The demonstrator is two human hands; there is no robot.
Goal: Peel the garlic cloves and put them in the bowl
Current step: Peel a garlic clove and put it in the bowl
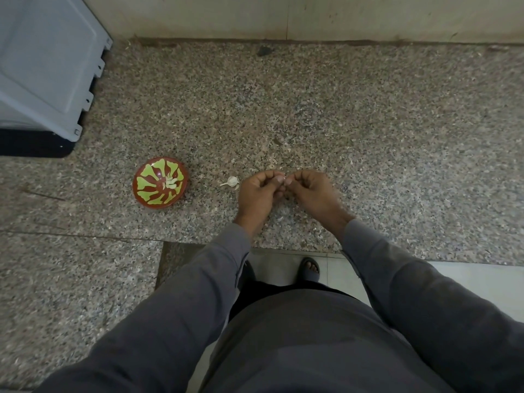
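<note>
Both your left hand (259, 191) and right hand (310, 190) have curled fingers pinching something hidden, probably a clove, so strip the skin fully before reaching left to the bowl (160, 182).

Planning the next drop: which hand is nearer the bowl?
Left. The left hand is just right of the bowl, past the garlic bulb; the right hand lies farther right.

We saw open granite counter (368, 123) stretching behind and to the right of the hands, up to the back wall (283, 15). On the left, the red-and-green bowl (160, 181) and a garlic piece (232, 182) just beside the left hand (259, 194) narrowed the path. A grey appliance (42, 66) blocked the far-left corner.
</note>
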